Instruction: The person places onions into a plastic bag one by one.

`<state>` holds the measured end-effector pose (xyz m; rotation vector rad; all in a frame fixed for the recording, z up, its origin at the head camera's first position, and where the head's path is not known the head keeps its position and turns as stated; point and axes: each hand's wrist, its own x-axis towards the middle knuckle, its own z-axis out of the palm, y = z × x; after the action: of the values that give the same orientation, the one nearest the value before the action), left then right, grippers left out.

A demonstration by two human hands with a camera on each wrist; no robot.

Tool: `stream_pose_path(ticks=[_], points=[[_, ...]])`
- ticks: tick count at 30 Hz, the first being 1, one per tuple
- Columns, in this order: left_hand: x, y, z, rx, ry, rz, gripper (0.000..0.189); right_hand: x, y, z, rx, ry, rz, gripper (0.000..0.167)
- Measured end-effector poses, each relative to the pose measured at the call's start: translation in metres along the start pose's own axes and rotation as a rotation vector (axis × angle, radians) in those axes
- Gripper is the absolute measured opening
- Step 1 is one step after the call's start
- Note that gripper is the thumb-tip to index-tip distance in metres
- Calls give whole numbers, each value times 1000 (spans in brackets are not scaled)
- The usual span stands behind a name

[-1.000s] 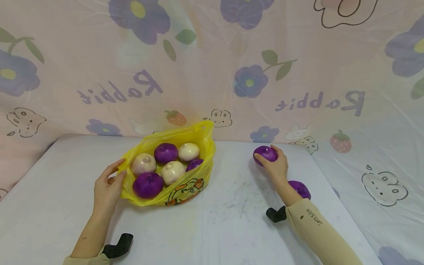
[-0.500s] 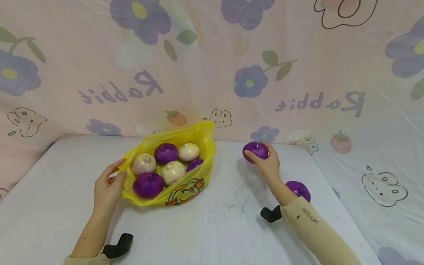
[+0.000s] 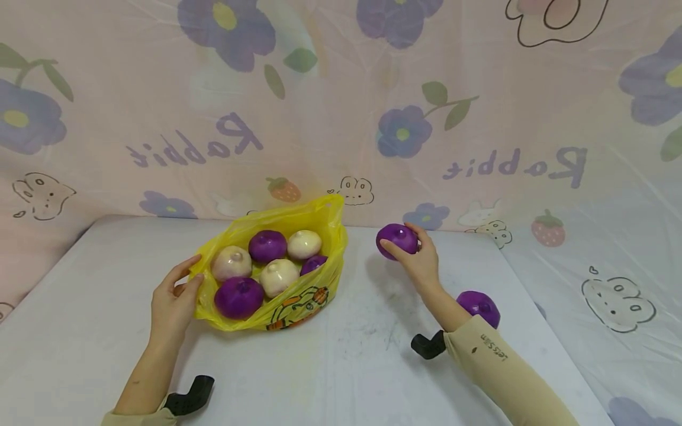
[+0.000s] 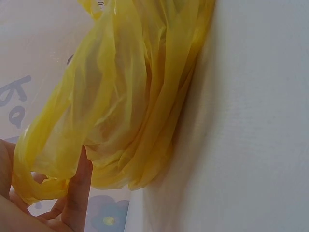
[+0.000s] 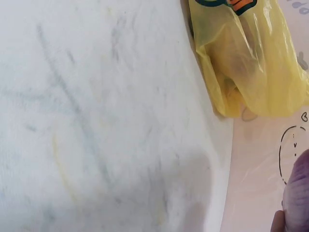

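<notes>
A yellow plastic bag point(image 3: 338, 236) stands with its mouth spread on the table, several purple and white onions inside it. My left hand point(image 3: 173, 307) grips the bag's left edge; in the left wrist view its fingers point(image 4: 79, 193) hook through the bag's handle loop. Above the table, right of the bag and apart from it, my right hand point(image 3: 423, 263) holds a purple onion point(image 3: 395, 239) between thumb and fingers. Part of that onion point(image 5: 299, 198) shows at the right wrist view's edge. Another purple onion point(image 3: 481, 307) lies on the table beside my right forearm, which partly covers it.
The white table point(image 3: 330, 378) has faint dark marks between the bag and my right arm. Behind it hangs a printed curtain point(image 3: 330, 130) with flowers and rabbits. A black wrist mount juts from each arm.
My right hand has moved left toward the bag with the purple onion in its grip. The left hand and the bag have stayed in place.
</notes>
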<state>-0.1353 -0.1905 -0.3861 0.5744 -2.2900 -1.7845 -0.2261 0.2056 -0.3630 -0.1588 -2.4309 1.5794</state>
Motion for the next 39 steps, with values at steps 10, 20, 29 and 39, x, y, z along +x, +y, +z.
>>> stream_pose_path(ticks=[10,20,29,39], points=[[-1,-1,-1,26,1,0,44,-9,-18,16,63,-49,-5,73],[-1,-1,-1,10,7,-2,44,-21,-37,33,94,-128,-100,67],[1,-3,-1,-1,2,16,44,-26,-47,47,126,-166,-148,64],[-1,1,1,3,6,4,43,-32,-58,69,170,-233,-208,67]])
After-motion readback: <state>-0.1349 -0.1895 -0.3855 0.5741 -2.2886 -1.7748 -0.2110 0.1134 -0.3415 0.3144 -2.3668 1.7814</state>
